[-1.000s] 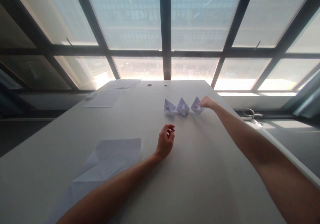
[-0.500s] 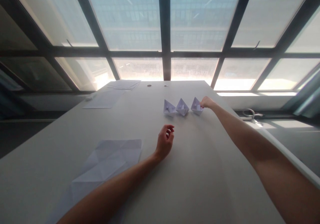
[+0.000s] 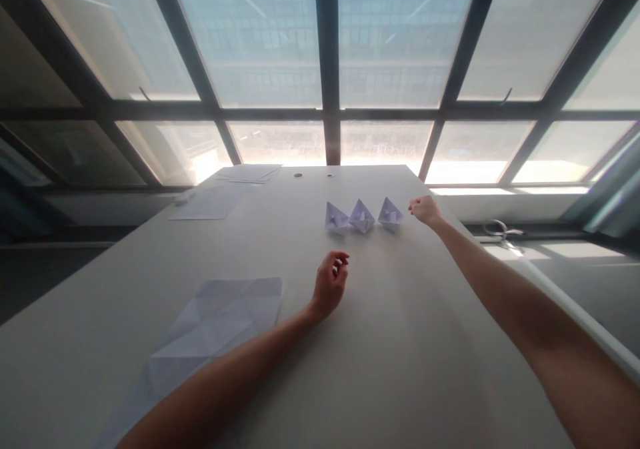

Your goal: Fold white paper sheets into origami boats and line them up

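Three folded white paper boats stand in a row on the white table [image 3: 400, 342]: a left boat [image 3: 337, 219], a middle boat [image 3: 361, 217] and a right boat [image 3: 391, 214]. Just right of the right boat is my right hand [image 3: 424, 209], apart from it, with its fingers curled closed and nothing seen in them. My left hand [image 3: 331, 279] rests in front of the row, fingers loosely bent with a gap between thumb and fingers, and holds nothing. A creased white sheet of paper [image 3: 220, 322] lies to the left, partly hidden under my left forearm.
At the far left lie a stack of white sheets [image 3: 250, 173] and a single sheet [image 3: 205, 202]. Two round holes, one of them a larger hole [image 3: 298, 175], sit near the far edge. Windows rise behind the table, and a metal ring-shaped object [image 3: 497, 229] is beyond its right edge.
My right hand has let go of the right boat and moved a little to the right. The boat stays in the row. My left hand has hardly moved.
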Demonstrator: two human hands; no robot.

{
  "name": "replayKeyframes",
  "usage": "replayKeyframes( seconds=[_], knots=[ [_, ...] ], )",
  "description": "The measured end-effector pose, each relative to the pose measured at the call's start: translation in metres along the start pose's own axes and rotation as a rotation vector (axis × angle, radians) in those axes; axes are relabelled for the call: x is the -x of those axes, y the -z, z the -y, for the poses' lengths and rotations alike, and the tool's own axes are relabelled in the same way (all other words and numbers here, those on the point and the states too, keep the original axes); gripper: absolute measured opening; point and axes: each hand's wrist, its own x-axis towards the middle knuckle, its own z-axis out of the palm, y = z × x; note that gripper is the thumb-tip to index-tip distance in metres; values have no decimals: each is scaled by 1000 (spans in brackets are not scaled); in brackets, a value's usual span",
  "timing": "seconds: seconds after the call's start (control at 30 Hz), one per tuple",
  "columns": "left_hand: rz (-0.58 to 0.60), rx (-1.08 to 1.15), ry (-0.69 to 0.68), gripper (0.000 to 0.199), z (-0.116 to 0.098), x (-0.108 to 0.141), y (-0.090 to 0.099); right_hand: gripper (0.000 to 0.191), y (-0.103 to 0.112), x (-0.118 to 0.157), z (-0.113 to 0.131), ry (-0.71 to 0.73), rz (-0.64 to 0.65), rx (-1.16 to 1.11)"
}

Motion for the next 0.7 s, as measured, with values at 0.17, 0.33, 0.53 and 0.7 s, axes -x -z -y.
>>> replayKeyframes(
  seconds=[0.17, 0.33, 0.53, 0.7],
  knots=[
    [30, 58, -66, 20, -21, -4, -36, 40, 6, 35, -4, 71, -142, -191],
    [-44, 338, -161, 21, -59, -29, -75, 37, -1, 109, 10, 162, -230, -451],
    [-222, 585, -195, 16, -93, -79, -84, 30, -47, 253, 65, 434, 44, -430],
    [-184, 431, -264, 16, -84, -107, -34, 61, -63, 311, 107, 875, 367, -203]
  ],
)
